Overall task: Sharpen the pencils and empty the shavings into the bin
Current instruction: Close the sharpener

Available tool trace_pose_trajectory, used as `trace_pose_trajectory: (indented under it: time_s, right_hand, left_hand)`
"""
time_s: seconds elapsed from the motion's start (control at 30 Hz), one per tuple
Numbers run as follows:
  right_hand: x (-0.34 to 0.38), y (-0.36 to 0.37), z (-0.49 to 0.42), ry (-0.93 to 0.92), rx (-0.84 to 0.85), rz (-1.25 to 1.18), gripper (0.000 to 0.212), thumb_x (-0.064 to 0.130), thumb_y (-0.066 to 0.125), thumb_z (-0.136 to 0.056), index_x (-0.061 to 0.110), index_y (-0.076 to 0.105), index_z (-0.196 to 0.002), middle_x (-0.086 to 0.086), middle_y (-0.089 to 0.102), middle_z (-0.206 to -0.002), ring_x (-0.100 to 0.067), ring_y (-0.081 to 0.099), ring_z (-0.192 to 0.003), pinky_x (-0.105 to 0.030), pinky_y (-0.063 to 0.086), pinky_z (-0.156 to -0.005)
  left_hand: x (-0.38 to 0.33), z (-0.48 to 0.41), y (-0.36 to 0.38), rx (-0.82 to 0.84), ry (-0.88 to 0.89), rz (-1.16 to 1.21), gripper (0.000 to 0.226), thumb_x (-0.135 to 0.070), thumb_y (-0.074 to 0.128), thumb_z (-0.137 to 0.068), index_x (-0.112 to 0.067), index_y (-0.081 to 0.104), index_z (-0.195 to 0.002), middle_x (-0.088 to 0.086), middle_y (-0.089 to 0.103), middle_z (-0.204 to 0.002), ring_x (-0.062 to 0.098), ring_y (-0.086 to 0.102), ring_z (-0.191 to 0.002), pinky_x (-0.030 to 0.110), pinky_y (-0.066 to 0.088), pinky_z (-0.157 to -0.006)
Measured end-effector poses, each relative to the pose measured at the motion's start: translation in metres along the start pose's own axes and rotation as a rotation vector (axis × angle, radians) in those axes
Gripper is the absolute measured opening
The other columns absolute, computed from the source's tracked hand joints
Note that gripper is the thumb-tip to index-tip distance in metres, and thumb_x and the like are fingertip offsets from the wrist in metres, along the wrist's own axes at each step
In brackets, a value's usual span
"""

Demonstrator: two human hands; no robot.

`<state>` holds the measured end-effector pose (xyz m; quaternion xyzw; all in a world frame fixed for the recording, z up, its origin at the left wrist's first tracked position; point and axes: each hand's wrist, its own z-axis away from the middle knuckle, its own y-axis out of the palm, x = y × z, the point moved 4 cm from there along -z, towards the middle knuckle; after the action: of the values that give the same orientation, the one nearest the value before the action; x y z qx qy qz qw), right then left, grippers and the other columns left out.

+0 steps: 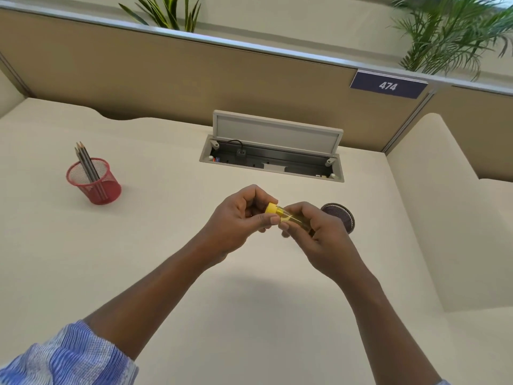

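- My left hand point(236, 218) pinches the yellow cap point(271, 209); my right hand point(316, 232) grips the sharpener's clear barrel point(291, 217).
- The dark mesh bin point(340, 216) sits just beyond my right hand, so a cap popping off here would, I judge, scatter shavings on the desk point(166, 232).
- The pencils point(87, 165) stand in the red cup point(94, 182), far left of my left hand.

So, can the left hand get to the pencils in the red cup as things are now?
Probably not at once. The desk between the left hand and the pencils in the red cup is bare, but both hands are busy holding the yellow sharpener.
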<state>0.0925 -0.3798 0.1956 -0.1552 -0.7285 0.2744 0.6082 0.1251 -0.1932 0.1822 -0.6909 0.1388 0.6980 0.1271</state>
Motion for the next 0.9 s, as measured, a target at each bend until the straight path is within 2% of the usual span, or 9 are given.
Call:
trace_pose_trajectory:
  time_s: [0.07, 0.17, 0.3, 0.37, 0.47, 0.6, 0.7, 0.77, 0.9]
  right_hand:
    - [0.007, 0.008, -0.002, 0.022, 0.059, -0.085, 0.018, 0.039, 0.065, -0.099, 0.027, 0.069, -0.113, 0.016, 0.075, -0.08, -0.002, 0.061, -0.062, -0.017, 0.045, -0.053]
    - [0.017, 0.021, -0.005, 0.037, 0.109, -0.198, 0.016, 0.039, 0.064, -0.1, 0.028, 0.069, -0.111, 0.01, 0.075, -0.08, -0.006, 0.051, -0.058, -0.028, 0.042, -0.054]
    - [0.035, 0.045, -0.007, 0.105, 0.11, -0.383, 0.014, 0.035, 0.062, -0.102, 0.023, 0.067, -0.108, 0.0, 0.074, -0.077, -0.01, 0.048, -0.057, -0.022, 0.04, -0.053]
    - [0.044, 0.058, -0.007, 0.172, 0.119, -0.478, 0.019, 0.036, 0.061, -0.102, 0.019, 0.065, -0.108, -0.002, 0.073, -0.074, -0.01, 0.049, -0.055, -0.017, 0.04, -0.051]
    - [0.06, 0.075, -0.005, 0.238, 0.126, -0.616, 0.028, 0.037, 0.059, -0.101, 0.011, 0.064, -0.109, -0.005, 0.071, -0.074, -0.015, 0.057, -0.06, -0.022, 0.043, -0.053]
    - [0.079, 0.093, -0.001, 0.324, 0.206, -0.784, 0.038, 0.036, 0.055, -0.104, 0.002, 0.06, -0.12, -0.015, 0.077, -0.092, -0.023, 0.071, -0.084, -0.032, 0.054, -0.071]
    - [0.092, 0.104, -0.001, 0.356, 0.24, -0.85, 0.049, 0.045, 0.058, -0.097, 0.003, 0.061, -0.122, -0.013, 0.078, -0.095, -0.023, 0.072, -0.087, -0.031, 0.057, -0.075]
    - [0.097, 0.109, -0.003, 0.351, 0.237, -0.857, 0.053, 0.049, 0.06, -0.093, 0.004, 0.063, -0.122, -0.012, 0.078, -0.094, -0.023, 0.071, -0.089, -0.034, 0.056, -0.083]
    - [0.102, 0.118, -0.004, 0.363, 0.225, -0.874, 0.049, 0.05, 0.062, -0.093, 0.007, 0.066, -0.118, -0.011, 0.077, -0.092, -0.024, 0.071, -0.09, -0.043, 0.051, -0.09]
  left_hand:
    - [-0.004, 0.008, -0.01, -0.011, 0.018, -0.005, 0.022, -0.019, 0.078, -0.087, -0.01, 0.067, -0.105, 0.011, 0.071, -0.09, 0.02, 0.064, -0.08, 0.031, 0.057, -0.073]
    - [-0.011, 0.021, -0.024, -0.052, 0.039, -0.057, 0.021, -0.022, 0.079, -0.088, -0.013, 0.069, -0.104, 0.011, 0.072, -0.091, 0.021, 0.065, -0.082, 0.034, 0.058, -0.075]
    - [-0.024, 0.045, -0.035, -0.215, 0.184, -0.326, 0.028, -0.024, 0.072, -0.096, -0.019, 0.072, -0.123, -0.006, 0.075, -0.099, 0.01, 0.069, -0.09, 0.025, 0.057, -0.081]
    - [-0.03, 0.057, -0.036, -0.244, 0.265, -0.465, 0.04, -0.028, 0.064, -0.099, -0.016, 0.065, -0.137, -0.006, 0.07, -0.11, 0.013, 0.066, -0.098, 0.022, 0.054, -0.083]
    - [-0.032, 0.071, -0.045, -0.137, 0.285, -0.558, 0.063, -0.041, 0.067, -0.095, -0.017, 0.05, -0.151, -0.004, 0.063, -0.129, 0.014, 0.061, -0.117, 0.026, 0.051, -0.096]
    - [-0.03, 0.081, -0.056, -0.07, 0.229, -0.802, 0.109, -0.071, 0.079, -0.068, -0.022, 0.037, -0.156, -0.006, 0.051, -0.153, 0.012, 0.049, -0.14, 0.032, 0.04, -0.115]
    - [-0.036, 0.084, -0.066, -0.191, 0.312, -0.849, 0.094, -0.058, 0.084, -0.068, -0.015, 0.052, -0.145, -0.001, 0.065, -0.139, 0.017, 0.062, -0.125, 0.036, 0.048, -0.107]
    - [-0.043, 0.085, -0.072, -0.239, 0.373, -0.867, 0.079, -0.053, 0.079, -0.07, -0.012, 0.06, -0.135, -0.001, 0.072, -0.123, 0.017, 0.069, -0.108, 0.031, 0.052, -0.096]
    - [-0.045, 0.089, -0.082, -0.242, 0.414, -0.854, 0.07, -0.049, 0.075, -0.068, -0.011, 0.063, -0.124, -0.001, 0.073, -0.109, 0.016, 0.068, -0.095, 0.028, 0.051, -0.087]
